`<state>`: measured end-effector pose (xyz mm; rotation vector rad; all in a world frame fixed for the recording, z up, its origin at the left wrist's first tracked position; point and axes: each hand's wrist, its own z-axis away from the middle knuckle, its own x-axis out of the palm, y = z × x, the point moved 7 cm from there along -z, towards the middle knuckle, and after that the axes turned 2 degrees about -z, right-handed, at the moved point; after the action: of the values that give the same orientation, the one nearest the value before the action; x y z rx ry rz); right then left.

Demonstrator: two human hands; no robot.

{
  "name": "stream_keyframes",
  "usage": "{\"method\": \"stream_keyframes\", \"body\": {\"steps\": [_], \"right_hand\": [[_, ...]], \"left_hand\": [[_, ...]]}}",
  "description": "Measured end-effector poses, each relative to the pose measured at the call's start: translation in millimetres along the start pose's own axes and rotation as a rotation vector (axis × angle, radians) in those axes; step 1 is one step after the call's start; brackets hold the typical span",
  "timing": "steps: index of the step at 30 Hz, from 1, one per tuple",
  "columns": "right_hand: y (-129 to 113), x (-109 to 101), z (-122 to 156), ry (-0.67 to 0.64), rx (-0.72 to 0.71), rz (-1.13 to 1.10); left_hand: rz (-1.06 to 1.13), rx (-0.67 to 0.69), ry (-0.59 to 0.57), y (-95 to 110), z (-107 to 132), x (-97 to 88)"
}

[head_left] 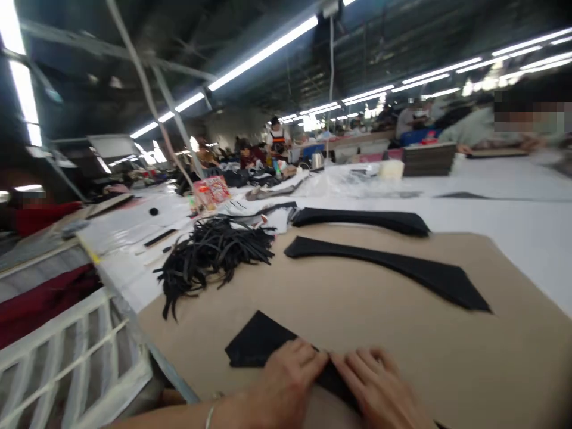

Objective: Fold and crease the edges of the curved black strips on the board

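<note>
Here, matte black fabric piece [258, 344], angular, wider leftward.

Near centre, a cut piece [257, 345] lies on the sheet [504, 351]; beyond it, rightward, there's a band [415, 271], a second band [361, 219] just behind! Strip pile [214, 250] to their left, rack [74, 360] near left beside the table [536, 232], panel stack [429, 159] far right!

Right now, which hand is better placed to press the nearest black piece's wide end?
Probably left: the left hand rests on the black fabric piece, beside its wide end; the right hand is farther along.
</note>
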<state>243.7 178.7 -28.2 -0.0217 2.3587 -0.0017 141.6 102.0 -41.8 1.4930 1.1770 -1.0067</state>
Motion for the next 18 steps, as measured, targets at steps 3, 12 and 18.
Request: {"method": "stream_keyframes", "body": {"steps": [3,12,18], "right_hand": [[7,-9,8,-0.191,0.142,-0.126],[10,-32,35,-0.364,0.182,-0.124],[13,-34,43,-0.409,0.218,-0.118]], "left_hand": [[0.002,-0.034,-0.027,7,0,-11.8],[-0.116,0.022,-0.037,11,2,-10.0],[-0.105,0.074,-0.018,15,-5,-10.2]]}}
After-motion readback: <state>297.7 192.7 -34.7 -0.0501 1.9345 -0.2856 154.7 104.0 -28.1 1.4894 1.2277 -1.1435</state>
